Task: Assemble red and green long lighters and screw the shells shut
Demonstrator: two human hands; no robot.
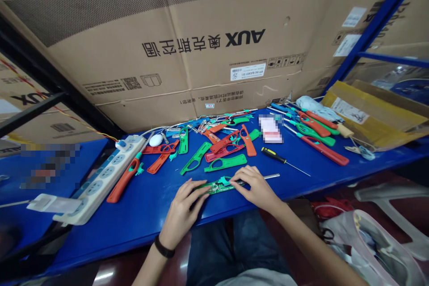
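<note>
An opened green long-nosed lighter (214, 189) lies near the front edge of the blue table, its inner parts showing and its metal tube (273, 176) pointing right. My left hand (184, 203) is closed around the handle end. With pinched fingers, my right hand (256, 187) grips around the teal trigger (224, 181) at the lighter's middle; the fingertips partly cover it. Just beyond lie a green shell half (229, 162) and another green shell half (197, 159), beside several red and orange ones. A yellow-black screwdriver (275, 155) rests to the right.
A white power strip (109, 170) runs along the left, with an orange lighter handle (122, 184) beside it. Several whole lighters (323, 149) are piled at right, near a yellow-taped carton (351, 114). A large cardboard box (201, 13) walls the back. A blue post (365, 38) stands right.
</note>
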